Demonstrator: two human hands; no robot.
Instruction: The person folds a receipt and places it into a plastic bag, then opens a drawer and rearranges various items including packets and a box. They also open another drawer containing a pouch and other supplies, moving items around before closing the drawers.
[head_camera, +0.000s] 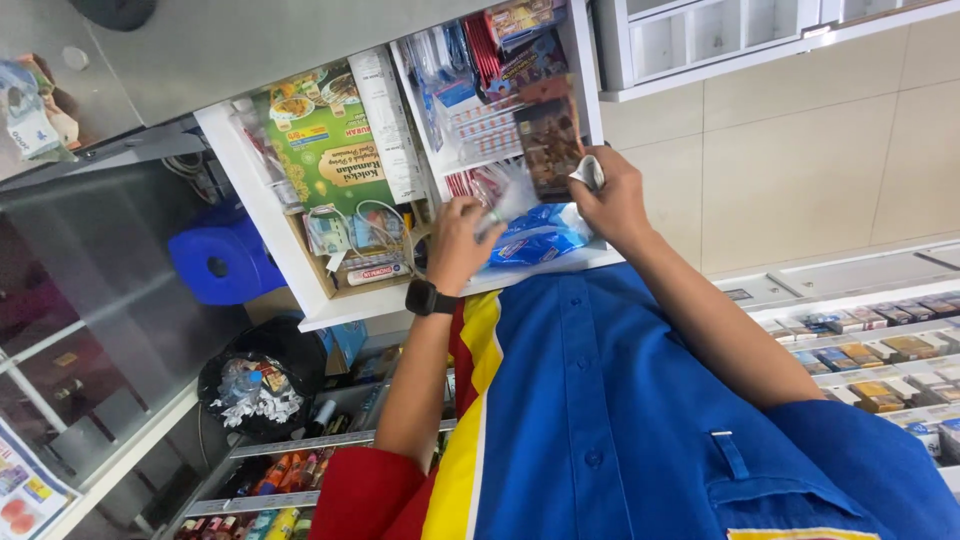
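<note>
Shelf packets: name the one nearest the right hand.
The dark brown packet, against the right hand at its fingers; the blue packet lies by the wrist, the green box far off.

Both arms are reaching forward, elbows bent. The left hand is curling its fingers, a dark watch at its wrist. Just beside it, the right hand is pinching shut.

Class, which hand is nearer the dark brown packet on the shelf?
Right: the right hand sits beside the dark brown packet; the left hand is lower, farther off.
</note>
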